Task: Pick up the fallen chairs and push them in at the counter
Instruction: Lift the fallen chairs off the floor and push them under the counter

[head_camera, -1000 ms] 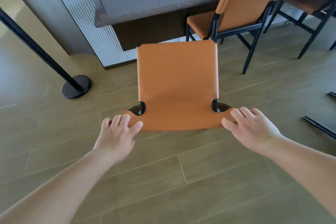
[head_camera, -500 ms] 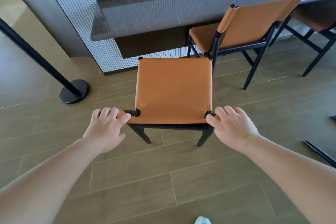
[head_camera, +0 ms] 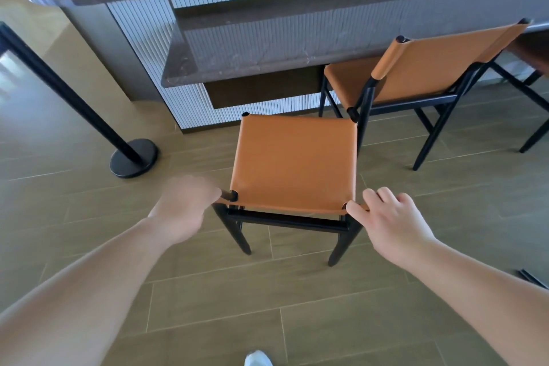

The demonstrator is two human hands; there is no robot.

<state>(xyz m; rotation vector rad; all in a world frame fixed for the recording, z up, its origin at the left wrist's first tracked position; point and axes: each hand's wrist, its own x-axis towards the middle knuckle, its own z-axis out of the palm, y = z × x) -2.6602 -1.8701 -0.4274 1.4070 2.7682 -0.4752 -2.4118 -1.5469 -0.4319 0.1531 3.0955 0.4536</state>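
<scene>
Both hands (head_camera: 184,211) (head_camera: 392,223) have pushed the chair (head_camera: 294,163) counterward.

Soft, even daylight, glare washed out the floor (head_camera: 26,74) at far left. Left hand (head_camera: 181,208) was motion-blurred, wide-angle edges bent.

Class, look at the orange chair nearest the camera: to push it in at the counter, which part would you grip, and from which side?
Grip the top rail of the orange chair, one hand at each corner post, from behind, the side away from the counter. It stands upright with its seat side toward the counter, so the rail is the near edge. The right hand grips there; the left hand is blurred.
</scene>
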